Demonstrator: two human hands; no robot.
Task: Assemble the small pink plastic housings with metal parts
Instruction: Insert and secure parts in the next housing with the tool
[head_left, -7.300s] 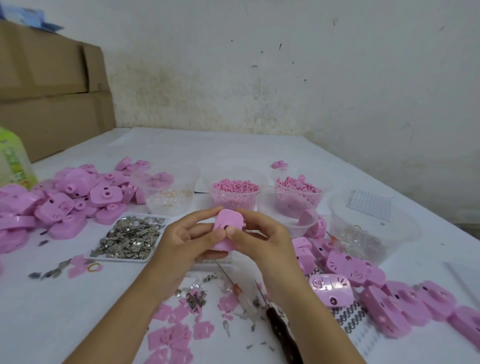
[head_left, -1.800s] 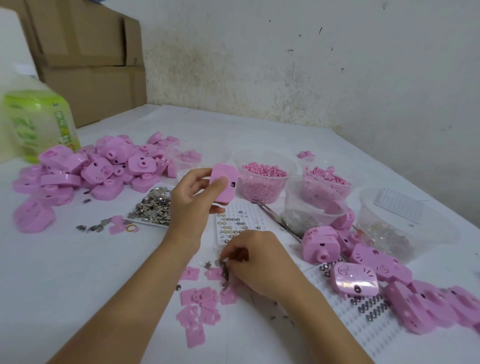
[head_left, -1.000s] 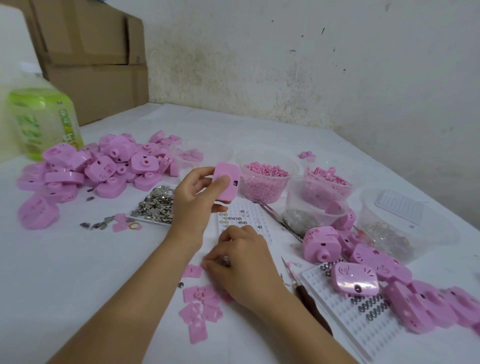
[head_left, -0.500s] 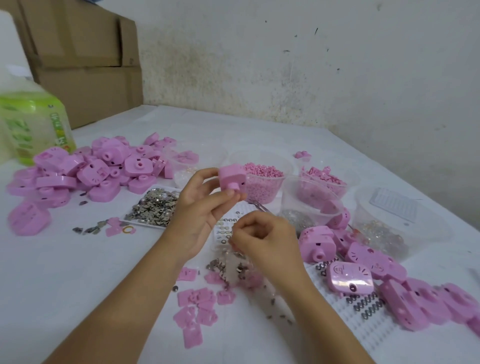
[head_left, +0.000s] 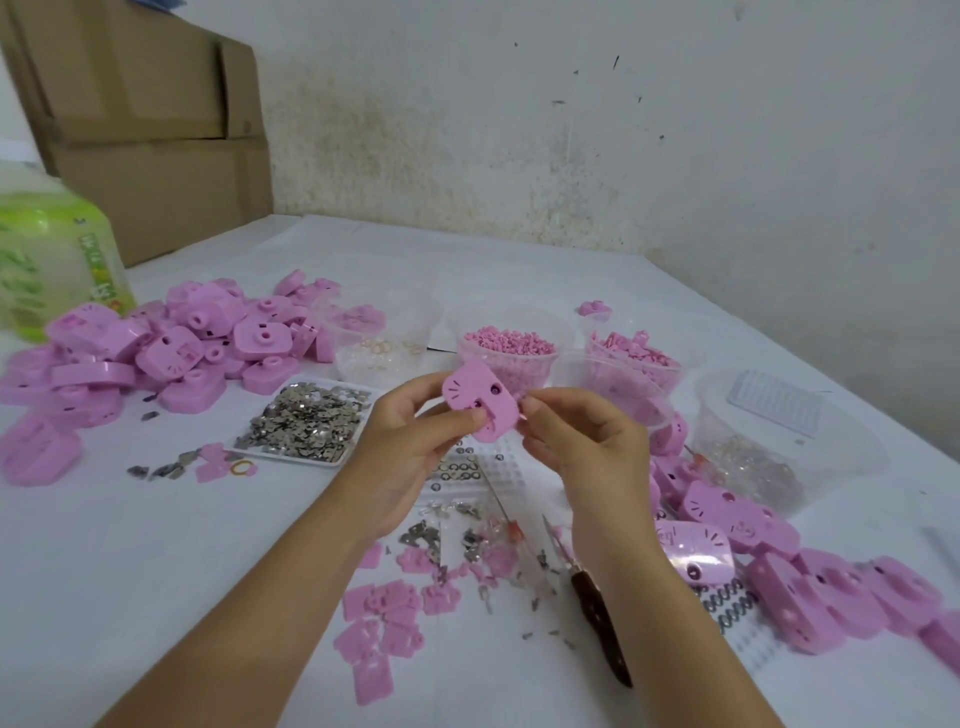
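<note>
The left hand (head_left: 410, 441) grips one housing (head_left: 480, 402) in the air just right of the tray (head_left: 291, 459). Its thumb lies across the lower front and its curled fingers are behind. I judge this hold is meant to turn the face up toward the eyes and leave the right edge free for fitting. The right hand (head_left: 576, 441) is closed to a fine pinch, with thumb and forefinger meeting at that right edge and the other fingers curled under. Whether a metal part sits between the fingertips is too small to tell.

The housing is pale pink and shaped like a rounded rectangle, and it is held tilted. It has short whisker lines moulded near its left side, a small dark round hole, and a cut-out low on the face by the thumb.

The stock looks laid out for short reaches. Loose metal parts (head_left: 306, 415) fill the tray, and a pile of housings (head_left: 171, 353) lies left of it. Flat pink plates (head_left: 384, 623) and a dark-handled tool (head_left: 597, 618) lie on the table (head_left: 156, 571) nearer the person than the tray and to its right.
</note>
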